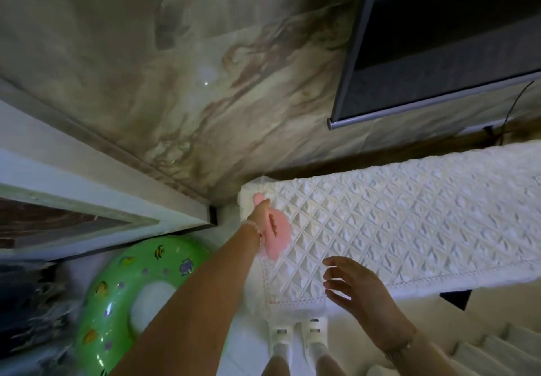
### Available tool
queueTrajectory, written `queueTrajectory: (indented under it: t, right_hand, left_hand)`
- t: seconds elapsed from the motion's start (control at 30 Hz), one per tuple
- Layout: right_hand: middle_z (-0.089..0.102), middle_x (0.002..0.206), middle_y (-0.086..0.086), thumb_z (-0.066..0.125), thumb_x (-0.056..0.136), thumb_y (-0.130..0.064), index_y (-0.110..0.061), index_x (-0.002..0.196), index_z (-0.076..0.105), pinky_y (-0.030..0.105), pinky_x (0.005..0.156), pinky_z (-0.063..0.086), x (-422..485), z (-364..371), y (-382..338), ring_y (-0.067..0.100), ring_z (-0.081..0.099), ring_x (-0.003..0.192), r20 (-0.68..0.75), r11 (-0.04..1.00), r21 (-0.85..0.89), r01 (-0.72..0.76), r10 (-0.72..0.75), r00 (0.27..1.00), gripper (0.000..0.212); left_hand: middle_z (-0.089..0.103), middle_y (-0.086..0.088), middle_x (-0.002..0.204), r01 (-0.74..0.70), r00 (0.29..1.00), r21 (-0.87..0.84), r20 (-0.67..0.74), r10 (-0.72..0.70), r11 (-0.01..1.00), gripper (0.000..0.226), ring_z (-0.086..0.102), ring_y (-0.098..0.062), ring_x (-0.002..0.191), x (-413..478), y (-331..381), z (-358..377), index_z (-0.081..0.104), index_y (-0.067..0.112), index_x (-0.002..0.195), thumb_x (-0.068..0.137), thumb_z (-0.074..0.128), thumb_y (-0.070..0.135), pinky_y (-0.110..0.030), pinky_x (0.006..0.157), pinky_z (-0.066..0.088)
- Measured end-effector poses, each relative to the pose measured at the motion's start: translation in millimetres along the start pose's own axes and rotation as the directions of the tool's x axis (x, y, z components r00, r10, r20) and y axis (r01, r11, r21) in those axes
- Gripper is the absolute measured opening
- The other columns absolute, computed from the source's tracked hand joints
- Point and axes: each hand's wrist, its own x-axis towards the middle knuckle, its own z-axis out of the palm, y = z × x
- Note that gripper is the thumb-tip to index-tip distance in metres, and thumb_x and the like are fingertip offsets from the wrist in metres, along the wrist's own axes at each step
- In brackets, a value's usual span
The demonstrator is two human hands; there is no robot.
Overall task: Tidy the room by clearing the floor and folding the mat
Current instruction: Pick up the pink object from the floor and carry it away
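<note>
My left hand (pixel 262 214) reaches forward over the near-left corner of a white quilted cover (pixel 409 214) on a low cabinet and holds a flat pink toy (pixel 276 233) against it. The toy lies partly under my palm, one pink end poking out beyond my fingers. My right hand (pixel 348 285) hovers open above the cover's front edge, fingers spread, holding nothing. A green inflatable swim ring (pixel 117 296) with fish prints lies on the white floor to my left, beside my forearm. No mat can be made out in view.
A marble-patterned wall (pixel 175 68) rises ahead, with a dark TV screen (pixel 439 38) mounted at the upper right and a cable below it. A white door frame (pixel 87 200) stands at the left. My feet in white slippers (pixel 297 337) stand on the floor before the cabinet.
</note>
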Motion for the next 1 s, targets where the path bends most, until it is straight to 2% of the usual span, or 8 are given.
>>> queueTrajectory:
  t: [0.13, 0.23, 0.33, 0.43, 0.57, 0.7, 0.83, 1.0]
  right_hand:
    - [0.061, 0.078, 0.011, 0.045, 0.094, -0.007, -0.003, 0.096, 0.065, 0.031, 0.078, 0.045, 8, 2, -2, 0.022, 0.060, 0.073, -0.020, 0.999, 0.036, -0.003, 0.004, 1.000, 0.021]
    - [0.061, 0.078, 0.011, 0.045, 0.094, -0.007, -0.004, 0.095, 0.066, 0.033, 0.080, 0.044, 15, 2, 0, 0.022, 0.059, 0.075, -0.029, 0.998, 0.059, -0.008, 0.010, 1.000, 0.021]
    - [0.060, 0.078, 0.011, 0.045, 0.094, -0.008, -0.005, 0.092, 0.067, 0.033, 0.081, 0.044, 22, 3, 4, 0.021, 0.060, 0.074, -0.057, 0.996, 0.081, -0.033, 0.038, 0.998, 0.023]
    - [0.061, 0.077, 0.010, 0.046, 0.094, -0.011, -0.005, 0.093, 0.067, 0.029, 0.074, 0.047, 27, 4, 7, 0.019, 0.060, 0.071, -0.079, 0.994, 0.096, -0.050, 0.058, 0.995, 0.022]
    - [0.062, 0.076, 0.009, 0.046, 0.095, -0.012, -0.007, 0.090, 0.069, 0.027, 0.071, 0.048, 32, 5, 6, 0.018, 0.062, 0.070, -0.094, 0.992, 0.115, -0.053, 0.064, 0.993, 0.023]
    - [0.063, 0.076, 0.008, 0.046, 0.096, -0.013, -0.007, 0.092, 0.068, 0.026, 0.071, 0.049, 34, 9, 7, 0.018, 0.062, 0.071, -0.088, 0.992, 0.110, -0.057, 0.066, 0.994, 0.023]
    - [0.062, 0.076, 0.008, 0.046, 0.095, -0.008, -0.006, 0.094, 0.067, 0.025, 0.070, 0.050, 34, 20, 9, 0.017, 0.062, 0.071, -0.056, 0.995, 0.084, -0.049, 0.054, 0.997, 0.021]
    - [0.063, 0.075, 0.007, 0.049, 0.093, -0.011, -0.008, 0.091, 0.068, 0.028, 0.073, 0.048, 32, 31, 5, 0.018, 0.063, 0.070, -0.068, 0.995, 0.093, -0.038, 0.045, 0.997, 0.019]
  left_hand:
    - [0.035, -0.009, 0.072, -0.018, 0.999, -0.078, -0.039, 0.015, 0.997, 0.045, 0.036, -0.017, 0.061, 21, 21, 7, 0.050, -0.003, 0.091, 0.099, 0.037, 0.040, -0.033, 0.076, 0.042]
    - [0.053, -0.007, 0.082, -0.038, 0.992, -0.048, -0.122, 0.032, 0.998, 0.040, 0.051, -0.016, 0.071, 43, 31, 10, 0.056, 0.013, 0.103, 0.093, 0.046, 0.050, -0.032, 0.070, 0.046]
    - [0.063, -0.004, 0.099, -0.109, 0.973, 0.095, -0.192, 0.125, 0.989, 0.040, 0.060, -0.017, 0.087, 72, 35, 12, 0.059, 0.016, 0.101, 0.088, 0.050, 0.053, -0.032, 0.086, 0.050]
    - [0.058, -0.005, 0.098, -0.031, 0.990, 0.047, -0.133, 0.037, 0.998, 0.051, 0.056, -0.017, 0.088, 82, 37, 14, 0.051, 0.014, 0.118, 0.087, 0.051, 0.055, -0.031, 0.087, 0.043]
    - [0.049, -0.027, 0.129, 0.032, 0.999, 0.053, -0.015, -0.031, 0.998, 0.069, 0.041, -0.042, 0.127, 84, 39, 16, 0.033, -0.002, 0.141, 0.096, 0.036, 0.049, -0.048, 0.105, 0.035]
    - [0.050, -0.005, 0.074, -0.062, 0.998, 0.194, -0.018, 0.066, 0.979, 0.067, 0.053, -0.038, 0.101, 85, 36, 8, 0.044, -0.005, 0.134, 0.098, 0.029, 0.050, -0.056, 0.103, 0.037]
    - [0.051, -0.005, 0.076, -0.055, 0.998, 0.156, 0.036, 0.050, 0.986, 0.068, 0.046, -0.030, 0.093, 85, 25, -1, 0.050, -0.003, 0.127, 0.094, 0.033, 0.054, -0.060, 0.104, 0.035]
    - [0.055, -0.004, 0.085, -0.056, 0.991, 0.128, 0.125, 0.040, 0.990, 0.046, 0.054, -0.027, 0.081, 96, 18, -22, 0.055, 0.019, 0.084, 0.082, 0.046, 0.064, -0.059, 0.103, 0.037]
